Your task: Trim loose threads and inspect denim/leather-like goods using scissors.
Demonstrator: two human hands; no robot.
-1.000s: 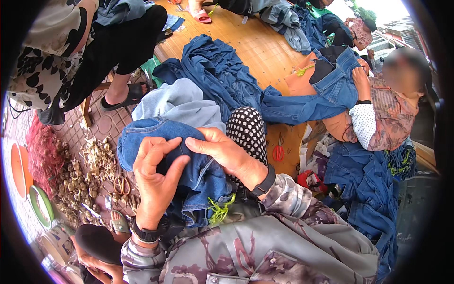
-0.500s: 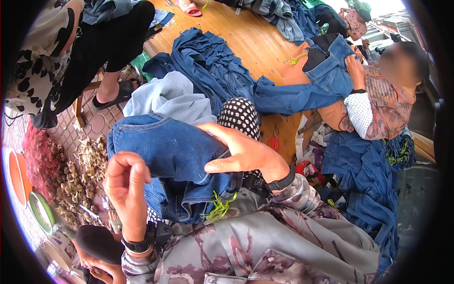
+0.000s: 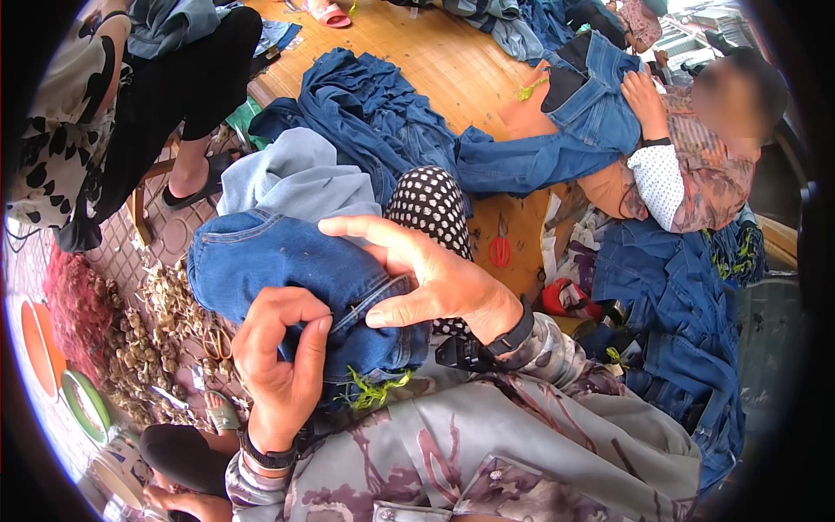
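Note:
Across my lap lies a pair of dark blue jeans (image 3: 261, 252), bunched up, with a tuft of yellow-green thread (image 3: 378, 390) at its near edge. My right hand (image 3: 444, 283) grips the denim, its thumb beside a raised seam and its index finger stretched over the cloth. Close to that seam, my left hand (image 3: 283, 352) is closed in a pinch of thumb and forefinger. Whatever is between those fingertips is too small to make out. Beyond the jeans a light blue denim piece (image 3: 300, 174) is draped next to my dotted trouser knee (image 3: 430, 204).
A heap of dark jeans (image 3: 374, 113) covers part of the wooden platform (image 3: 417, 52). Red-handled scissors (image 3: 499, 250) lie right of my knee. At right, a co-worker (image 3: 696, 165) holds jeans; more denim (image 3: 661, 304) is piled nearer. Garlic bulbs (image 3: 143, 339) spread over the paving at left.
My left hand has moved right and slightly up, onto the jeans beside the seam. My right hand has shifted a little left, and a ridge of denim now stands up by its thumb.

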